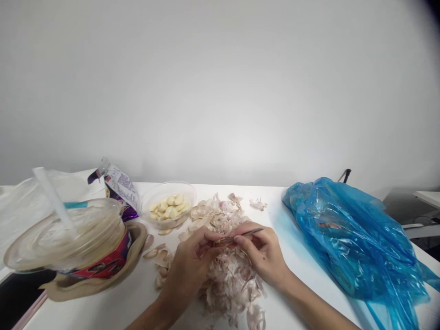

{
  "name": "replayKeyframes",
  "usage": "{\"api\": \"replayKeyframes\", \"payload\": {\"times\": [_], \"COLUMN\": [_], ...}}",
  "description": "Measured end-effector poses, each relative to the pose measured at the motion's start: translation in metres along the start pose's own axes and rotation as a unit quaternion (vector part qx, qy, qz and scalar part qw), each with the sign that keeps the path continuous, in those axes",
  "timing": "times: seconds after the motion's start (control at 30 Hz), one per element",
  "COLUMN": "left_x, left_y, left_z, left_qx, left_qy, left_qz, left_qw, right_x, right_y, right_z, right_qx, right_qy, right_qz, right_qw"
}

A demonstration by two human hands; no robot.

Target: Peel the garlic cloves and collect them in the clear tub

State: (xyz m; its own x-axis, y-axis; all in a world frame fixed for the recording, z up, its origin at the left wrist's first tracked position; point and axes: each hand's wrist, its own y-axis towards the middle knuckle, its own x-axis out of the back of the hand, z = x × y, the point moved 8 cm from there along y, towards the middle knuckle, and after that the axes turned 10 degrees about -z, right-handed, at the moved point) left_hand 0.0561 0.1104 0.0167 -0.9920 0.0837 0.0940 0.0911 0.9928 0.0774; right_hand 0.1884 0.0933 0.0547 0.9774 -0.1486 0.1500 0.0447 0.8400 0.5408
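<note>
My left hand [189, 256] is closed, its thumb and fingers pinching a small brownish piece that looks like a garlic clove, mostly hidden by the fingertips. In my right hand [266, 252] is a thin dark pointed tool [253, 231], gripped between thumb and fingers; its tip meets the piece at the left fingertips. Both hands are over a heap of papery garlic skins [230, 288]. Unpeeled garlic cloves [161, 263] lie left of my left hand. Behind it stands a clear plastic bowl [146, 195] holding several peeled garlic cloves [170, 207].
A large lidded drink cup [103, 261] with a straw sits in a cardboard carrier [79, 291] at the left. A purple snack packet [117, 190] stands behind it. On the right a crumpled blue plastic bag [350, 238] covers part of the white table [295, 302]. A wall rises behind.
</note>
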Motion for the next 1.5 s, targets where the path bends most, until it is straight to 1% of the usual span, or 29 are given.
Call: {"api": "replayKeyframes", "payload": {"times": [0.2,0.33,0.47,0.8,1.03,1.2,1.37,1.5], "left_x": [-0.001,-0.003,-0.002,-0.001,-0.002,-0.004,-0.006,-0.009], "left_y": [0.000,0.000,-0.001,0.001,0.001,0.002,0.001,0.000], "left_z": [0.005,0.004,0.002,0.006,0.003,0.006,0.011,0.012], "left_qx": [0.012,0.022,0.026,0.026,0.025,0.027,0.023,0.007], "left_qy": [0.010,0.011,0.020,0.028,0.022,0.021,0.019,0.027], "left_qz": [0.004,0.012,-0.004,-0.005,0.005,0.015,0.032,0.043], "left_qw": [1.000,1.000,0.999,0.999,0.999,0.999,0.999,0.999], "right_x": [-0.002,-0.002,-0.003,-0.004,-0.002,-0.003,-0.006,-0.009], "right_y": [0.000,0.000,0.001,0.001,0.002,0.002,0.002,0.001], "right_z": [-0.001,-0.001,0.000,-0.005,-0.005,-0.006,-0.002,0.005], "right_qx": [0.008,0.003,0.005,-0.004,0.000,-0.002,0.018,0.044], "right_qy": [-0.023,-0.038,-0.046,-0.084,-0.090,-0.096,-0.110,-0.121], "right_qz": [0.010,0.022,0.031,0.030,0.019,0.027,0.041,0.069], "right_qw": [1.000,0.999,0.998,0.996,0.996,0.995,0.993,0.989]}}
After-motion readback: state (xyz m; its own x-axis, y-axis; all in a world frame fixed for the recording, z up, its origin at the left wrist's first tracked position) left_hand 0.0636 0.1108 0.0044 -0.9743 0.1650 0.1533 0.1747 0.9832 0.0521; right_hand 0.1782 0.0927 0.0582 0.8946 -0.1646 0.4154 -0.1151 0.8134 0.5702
